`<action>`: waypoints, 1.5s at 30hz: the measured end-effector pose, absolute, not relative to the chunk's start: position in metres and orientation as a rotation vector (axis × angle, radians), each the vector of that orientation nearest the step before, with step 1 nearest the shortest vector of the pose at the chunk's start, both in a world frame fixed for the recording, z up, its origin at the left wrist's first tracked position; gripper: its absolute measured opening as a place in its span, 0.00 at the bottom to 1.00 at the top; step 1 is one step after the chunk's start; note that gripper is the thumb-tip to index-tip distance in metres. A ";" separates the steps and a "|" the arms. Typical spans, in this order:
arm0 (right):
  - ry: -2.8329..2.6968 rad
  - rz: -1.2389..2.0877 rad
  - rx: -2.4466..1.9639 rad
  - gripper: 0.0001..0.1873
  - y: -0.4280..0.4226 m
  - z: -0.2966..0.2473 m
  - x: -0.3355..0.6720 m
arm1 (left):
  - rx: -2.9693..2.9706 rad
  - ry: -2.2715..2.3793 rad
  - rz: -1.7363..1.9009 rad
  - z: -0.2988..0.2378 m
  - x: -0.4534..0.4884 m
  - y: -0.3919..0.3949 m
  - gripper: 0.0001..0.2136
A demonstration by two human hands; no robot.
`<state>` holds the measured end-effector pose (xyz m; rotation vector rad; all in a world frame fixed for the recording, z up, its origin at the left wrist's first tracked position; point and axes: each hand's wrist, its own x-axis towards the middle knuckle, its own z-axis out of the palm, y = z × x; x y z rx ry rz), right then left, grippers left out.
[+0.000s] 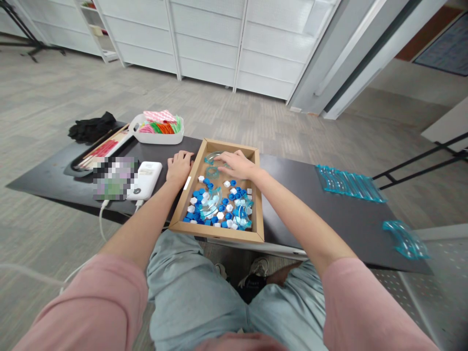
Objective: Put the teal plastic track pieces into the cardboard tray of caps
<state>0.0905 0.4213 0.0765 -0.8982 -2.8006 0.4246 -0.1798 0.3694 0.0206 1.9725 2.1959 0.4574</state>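
Note:
A shallow cardboard tray point(182, 204) lies on the black table point(292, 195) in front of me. It holds several small blue and white hexagonal pieces point(219, 204) and clear blue curved plastic pieces point(212, 170). My left hand point(179, 167) rests with curled fingers on the tray's left rim near its far corner. Inside the tray's far end, my right hand point(237, 164) lies palm down, its fingers reaching onto a clear blue piece.
A white power bank point(145, 180) with cables lies left of the tray. Behind it stand a white basket point(158, 129) of coloured items, a dark tray point(97, 153) with sticks, and black cloth point(91, 127). More clear blue pieces point(347, 183) lie at the right.

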 end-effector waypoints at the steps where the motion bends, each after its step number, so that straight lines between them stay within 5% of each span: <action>1: -2.776 0.401 -0.921 0.23 0.423 0.077 0.097 | 1.974 2.195 0.455 0.021 -0.180 0.369 0.26; 15: -1.885 -0.097 -1.902 0.23 0.324 0.051 0.416 | 2.047 2.221 0.303 0.032 -0.177 0.362 0.28; 19: -1.619 -0.122 -2.146 0.31 0.291 0.035 0.474 | 2.054 2.283 0.209 0.023 -0.183 0.371 0.30; 25: -1.510 -0.060 -2.228 0.41 0.301 0.007 0.462 | 2.082 2.337 0.186 0.018 -0.186 0.376 0.32; 39: -1.647 0.123 -1.835 0.28 0.297 -0.006 0.439 | 2.030 2.352 0.153 0.018 -0.186 0.378 0.31; 45: -1.242 0.302 -1.989 0.35 0.321 -0.008 0.414 | 1.991 2.286 0.214 0.031 -0.179 0.371 0.30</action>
